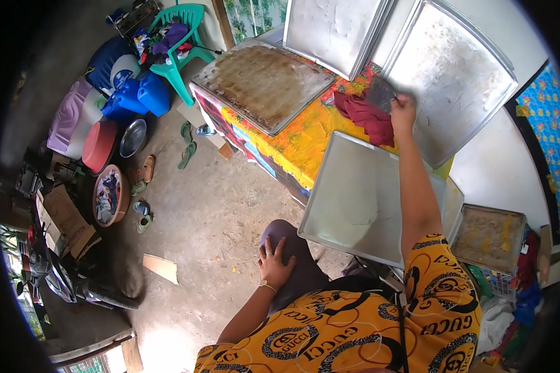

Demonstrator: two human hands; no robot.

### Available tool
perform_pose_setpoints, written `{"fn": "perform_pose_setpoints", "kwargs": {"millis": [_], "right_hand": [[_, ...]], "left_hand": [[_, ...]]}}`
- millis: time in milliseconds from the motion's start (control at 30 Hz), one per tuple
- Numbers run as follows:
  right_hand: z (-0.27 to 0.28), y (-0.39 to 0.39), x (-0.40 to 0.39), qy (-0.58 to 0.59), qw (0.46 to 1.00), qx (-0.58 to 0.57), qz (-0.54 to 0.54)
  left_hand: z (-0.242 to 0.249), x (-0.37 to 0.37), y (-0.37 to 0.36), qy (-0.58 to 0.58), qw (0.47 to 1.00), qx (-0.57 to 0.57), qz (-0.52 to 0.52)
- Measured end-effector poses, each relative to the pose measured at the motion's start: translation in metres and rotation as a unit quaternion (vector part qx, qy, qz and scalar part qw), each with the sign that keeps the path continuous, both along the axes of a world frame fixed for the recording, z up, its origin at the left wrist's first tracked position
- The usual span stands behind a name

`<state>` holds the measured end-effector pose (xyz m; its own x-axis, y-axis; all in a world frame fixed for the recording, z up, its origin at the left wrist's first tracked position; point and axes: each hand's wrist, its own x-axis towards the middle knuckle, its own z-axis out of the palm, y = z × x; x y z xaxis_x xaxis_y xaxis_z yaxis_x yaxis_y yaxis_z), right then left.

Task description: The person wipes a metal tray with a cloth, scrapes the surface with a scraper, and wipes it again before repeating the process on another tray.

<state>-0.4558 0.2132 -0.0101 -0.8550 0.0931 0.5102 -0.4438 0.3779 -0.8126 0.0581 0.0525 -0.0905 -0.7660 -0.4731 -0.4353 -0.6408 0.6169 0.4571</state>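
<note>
My right hand (403, 112) is closed on the edge of a dark, flat, see-through sheet (381, 94) above the table. Just beside it, a maroon cloth (366, 115) lies crumpled on the tablecloth. My left hand (275, 262) rests on my knee with its fingers spread and nothing in it. Below my right forearm is a clean-looking metal tray (354, 199), overlapping the table's near edge. A brown-stained tray (264, 84) lies flat at the table's far left end. Behind my right hand, a whitish metal tray (451, 74) leans on the wall.
More trays (333, 31) stand upright at the back of the yellow flowered tablecloth (298, 149). A small stained tray (488, 239) sits on a basket at right. Leftward are a green chair (190, 28), blue containers (152, 93), basins (99, 146), slippers and a motorcycle.
</note>
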Motion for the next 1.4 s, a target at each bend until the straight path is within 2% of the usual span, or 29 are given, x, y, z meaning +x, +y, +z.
{"fn": "perform_pose_setpoints", "kwargs": {"millis": [33,67,133,200,233,333,367,467,500,633,733,800,867,900,933,967,1000,1067,1133,1167,1233,1267,1333,1367,1400], "right_hand": [[0.013,-0.002,0.02,0.124,0.983,0.136,0.002],[0.009,-0.006,0.028,0.135,0.958,0.252,0.036],[0.003,-0.008,0.04,0.15,0.864,0.469,0.101],[-0.02,-0.007,0.045,0.235,0.77,0.586,0.098],[-0.025,-0.009,0.046,0.268,0.743,0.61,0.063],[-0.036,-0.015,0.047,0.229,0.712,0.662,0.053],[-0.039,-0.017,0.051,0.273,0.699,0.659,0.055],[-0.042,-0.022,0.072,0.229,0.657,0.715,0.072],[-0.038,-0.021,0.077,0.247,0.668,0.696,0.09],[-0.02,-0.027,0.091,0.15,0.714,0.652,0.204],[0.036,-0.034,0.1,0.091,0.792,0.589,0.131],[0.06,-0.028,0.087,0.092,0.904,0.413,0.063],[0.051,-0.011,0.048,0.08,0.958,0.274,0.007],[0.041,-0.003,0.04,-0.045,0.985,0.164,0.008],[0.028,0.005,0.033,-0.173,0.983,0.052,0.02],[0.014,0.012,0.026,-0.288,0.955,-0.067,0.006],[-0.003,0.022,0.022,-0.338,0.936,-0.101,-0.022],[-0.032,0.05,0.017,-0.335,0.939,-0.057,-0.054],[-0.055,0.09,0.012,-0.296,0.954,-0.029,-0.033],[-0.031,0.1,0.038,-0.318,0.943,-0.096,-0.007],[-0.002,0.119,0.082,-0.357,0.885,-0.296,0.046],[0.011,0.126,0.103,-0.368,0.841,-0.391,0.07],[0.032,0.135,0.141,-0.384,0.814,-0.414,0.134],[0.04,0.136,0.16,-0.391,0.799,-0.424,0.167],[0.05,0.132,0.182,-0.384,0.826,-0.375,0.168]], "left_hand": [[-0.001,0.0,0.0,0.005,1.0,-0.003,0.001],[-0.002,0.0,0.0,0.009,1.0,-0.005,0.001],[-0.003,0.001,0.002,0.012,1.0,-0.006,-0.002],[-0.005,-0.002,0.002,0.016,1.0,-0.007,-0.004],[-0.007,-0.004,0.001,0.015,1.0,-0.012,-0.005],[-0.008,0.001,0.004,0.013,1.0,-0.023,-0.004],[-0.006,0.0,0.004,0.018,1.0,-0.025,-0.003],[-0.003,0.001,0.004,0.019,0.999,-0.03,-0.002],[-0.005,-0.002,0.003,0.02,0.999,-0.031,0.0],[-0.006,-0.003,0.004,0.017,0.999,-0.036,-0.003],[-0.005,0.0,0.006,0.018,0.999,-0.031,-0.002],[-0.006,0.001,0.004,0.026,0.999,-0.018,0.002],[-0.006,0.003,0.004,0.03,0.999,-0.02,0.004],[-0.006,0.003,0.004,0.032,0.999,-0.021,0.004],[-0.005,0.002,0.004,0.031,0.999,-0.022,0.006],[-0.004,0.002,0.005,0.029,0.999,-0.023,0.007],[-0.004,0.002,0.005,0.028,0.999,-0.025,0.007],[-0.008,0.0,0.002,0.035,0.999,-0.027,0.005],[-0.012,0.004,0.004,0.022,0.999,-0.033,0.006],[-0.015,0.003,0.004,0.01,0.999,-0.041,0.005],[-0.005,-0.003,0.007,0.013,0.998,-0.057,0.019],[-0.012,-0.009,0.002,0.128,0.991,0.012,0.024],[-0.033,-0.023,-0.01,0.349,0.924,0.151,0.037],[-0.024,-0.033,-0.006,0.356,0.912,0.188,0.072],[-0.005,-0.045,0.001,0.363,0.898,0.224,0.107]]}}
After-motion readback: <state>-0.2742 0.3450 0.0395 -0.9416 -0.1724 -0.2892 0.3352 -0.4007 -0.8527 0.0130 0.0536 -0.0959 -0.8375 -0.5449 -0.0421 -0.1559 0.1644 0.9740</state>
